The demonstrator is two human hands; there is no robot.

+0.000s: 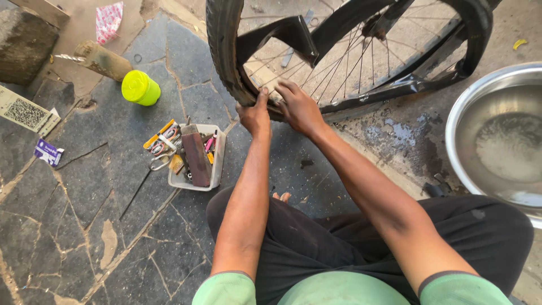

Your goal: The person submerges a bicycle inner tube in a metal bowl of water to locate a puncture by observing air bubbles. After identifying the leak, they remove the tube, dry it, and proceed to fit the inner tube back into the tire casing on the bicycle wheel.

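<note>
Hands at the wheel: your left hand (255, 114) is closed over the black tyre (223, 51) at its lower edge, thumb up along the rubber, fingers wrapped round the far side. Your right hand (299, 107) lies just beside it, fingers curled over the rim (361, 100) where tyre and rim meet; whether it pinches anything there, you cannot tell.

Bicycle wheel: upright, near your knees, spokes (361, 62) showing through, black frame stays (339, 25) crossing in front.

Tool tray (219, 158): white, rectangular, on the stone floor (73, 226) to the left of your left forearm; holds a dark flat block (196, 155), small tubes and packets.

Scissors (160, 164): touching the tray's left edge.

Yellow-green lidded jar (140, 88): on the floor, well left of the wheel, near a wooden handle (104, 59).

Steel basin (497, 141): at your right, with water in it.

Printed card (25, 112) and small purple packet (48, 151): far left on the floor.
</note>
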